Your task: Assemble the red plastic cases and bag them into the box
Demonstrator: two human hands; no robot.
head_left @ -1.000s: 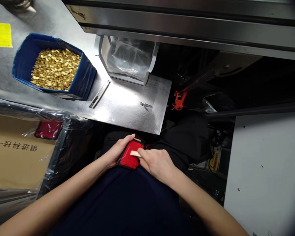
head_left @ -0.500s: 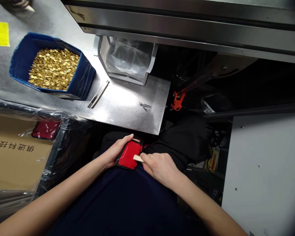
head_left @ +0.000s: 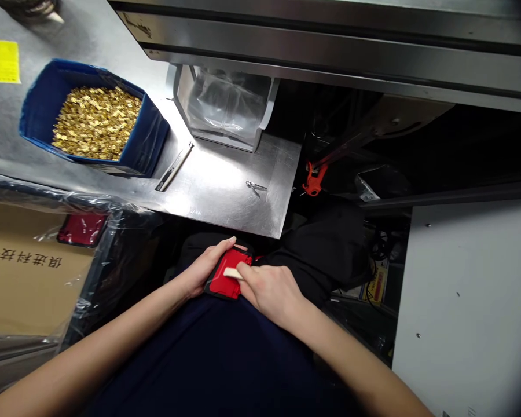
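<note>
Low in the middle of the view, over my lap, my left hand (head_left: 202, 267) grips a flat red plastic part with a black edge (head_left: 223, 278) from its left side. My right hand (head_left: 269, 292) is closed on a small pale stick (head_left: 231, 273) whose tip rests on the red part's face. Both hands sit just below the front edge of the steel worktop (head_left: 226, 191).
A blue bin of small brass pieces (head_left: 93, 119) stands at the worktop's left, a clear plastic bin (head_left: 226, 104) behind the middle. Tweezers (head_left: 256, 186) and a thin metal tool (head_left: 173, 167) lie on the steel. A wrapped cardboard box (head_left: 26, 272) holding another red part (head_left: 81, 229) is left; a white cabinet (head_left: 469, 301) right.
My right hand drew the pale stick rightward to the red part's edge, then pushed it back left across the face. My left hand kept its hold.
</note>
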